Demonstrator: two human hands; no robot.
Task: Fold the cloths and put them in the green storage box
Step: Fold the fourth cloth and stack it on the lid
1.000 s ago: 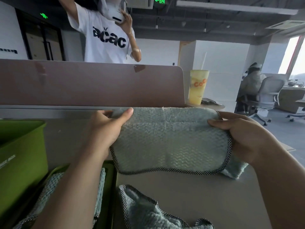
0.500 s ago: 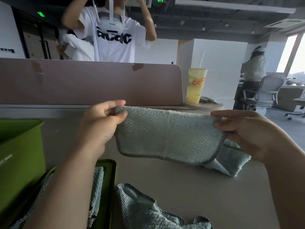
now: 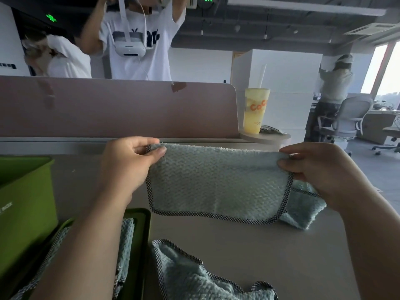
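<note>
One pale teal textured cloth (image 3: pixel 218 187), checked trim: you hold it above the grey table (image 3: pixel 281 256), left hand (image 3: pixel 127 163) pinching its top left corner, right hand (image 3: pixel 320 169) its top right. Left: green plastic storage box (image 3: pixel 23 198). Far: yellow plastic cup (image 3: pixel 255 111), printed "CoCo".

Only one camera here, worn on the person's head, facing forward and tipped a little down across the desk (image 3: pixel 249 241). It sits very near the work: both forearms come in from the bottom edge, and the left hand (image 3: pixel 127 165) and right hand (image 3: pixel 322 172), pinching a cloth (image 3: pixel 216 187) between them, fill the middle. The wide lens curves the partition (image 3: pixel 119 107) ahead, clips the green box (image 3: pixel 23 202) at the left edge, and reaches as far as an office chair (image 3: pixel 348 118) on the right
</note>
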